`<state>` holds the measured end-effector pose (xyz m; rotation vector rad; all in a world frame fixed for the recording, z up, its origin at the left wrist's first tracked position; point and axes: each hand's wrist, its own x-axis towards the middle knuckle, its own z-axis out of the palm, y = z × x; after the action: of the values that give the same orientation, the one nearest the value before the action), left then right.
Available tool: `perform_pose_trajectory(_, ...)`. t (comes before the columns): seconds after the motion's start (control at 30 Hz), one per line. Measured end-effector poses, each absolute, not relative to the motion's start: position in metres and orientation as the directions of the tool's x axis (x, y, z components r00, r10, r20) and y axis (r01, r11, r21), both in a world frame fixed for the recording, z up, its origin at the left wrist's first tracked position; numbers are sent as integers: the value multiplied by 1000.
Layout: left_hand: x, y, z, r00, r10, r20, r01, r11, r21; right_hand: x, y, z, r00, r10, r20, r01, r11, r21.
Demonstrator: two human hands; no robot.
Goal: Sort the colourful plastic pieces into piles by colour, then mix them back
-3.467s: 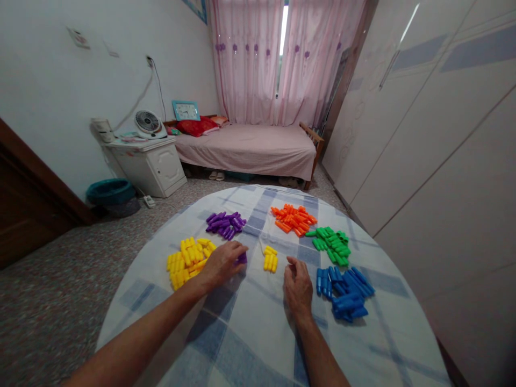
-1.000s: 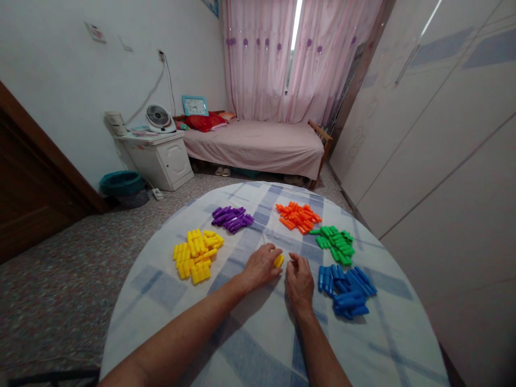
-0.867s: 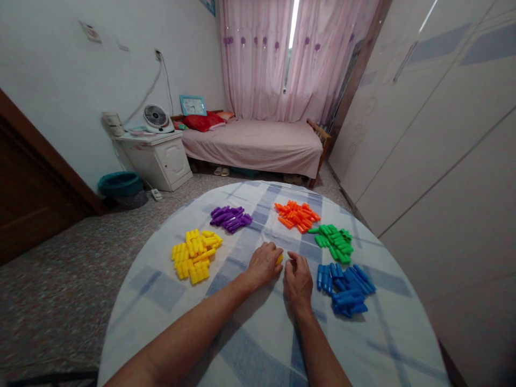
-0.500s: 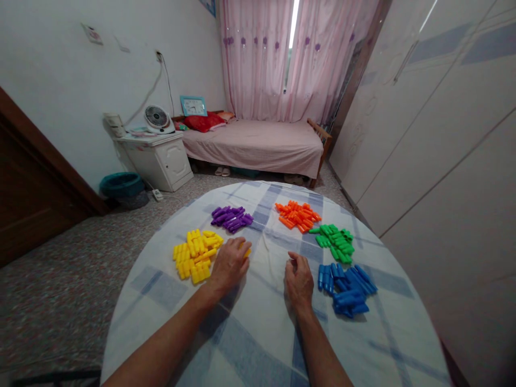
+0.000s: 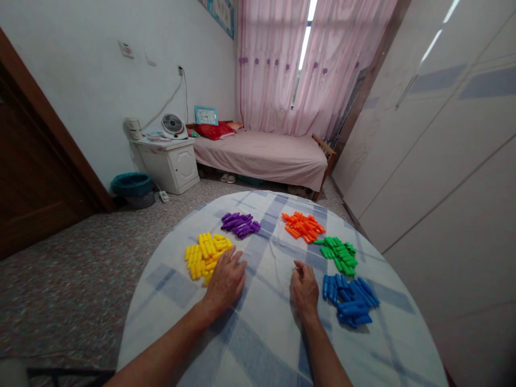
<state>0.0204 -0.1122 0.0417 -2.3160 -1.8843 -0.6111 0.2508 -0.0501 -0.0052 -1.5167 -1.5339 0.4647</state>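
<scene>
My left hand (image 5: 226,277) is over the right edge of a pile of yellow plastic pieces (image 5: 201,255), fingers stretched forward and slightly apart. No piece shows in it, though its underside is hidden. My right hand (image 5: 305,290) rests on the table with its fingers loosely curled, nothing visible in them. Just right of it lies a pile of blue tube-like plastic pieces (image 5: 355,301). Farther back are green pieces (image 5: 338,255) and orange pieces (image 5: 303,227). Purple pieces (image 5: 241,224) lie beyond the yellow pile.
The round table wears a blue-and-white checked cloth (image 5: 258,344). Past it stand a bed (image 5: 262,153), a white cabinet (image 5: 177,166) with a fan (image 5: 174,124), and a teal bin (image 5: 133,185). A pale wardrobe (image 5: 435,161) lines the right side.
My left hand has shifted back toward the yellow pile; the yellow piece seen at its fingertips before no longer shows there. My right hand stays beside the blue pile. The camera view has tilted slightly.
</scene>
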Motion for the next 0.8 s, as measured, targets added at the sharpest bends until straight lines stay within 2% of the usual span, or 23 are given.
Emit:
perform_pose_trajectory(0.13, 47, -127, 25, 304, 915, 266, 888, -373, 269, 251, -49, -6, 130, 918, 373, 632, 213, -745)
perform_pose_trajectory(0.23, 53, -132, 13, 286, 928, 239, 893, -349, 286, 252, -49, 0, 52, 909, 414, 732, 248, -635)
perform_pose_trajectory(0.33, 52, -132, 8, 272, 928, 253, 897, -340, 281, 248, -50, 12, -57, 926, 374, 824, 255, -506)
perform_pose_trajectory(0.57, 48, -132, 7, 273, 916, 294, 894, -354, 274, 235, -81, 18, -267, 914, 307, 843, 376, -385)
perform_pose_trajectory(0.8, 43, -128, 2, 264, 896, 356, 877, -377, 298, 259, -136, 8, -214, 918, 333, 876, 331, -351)
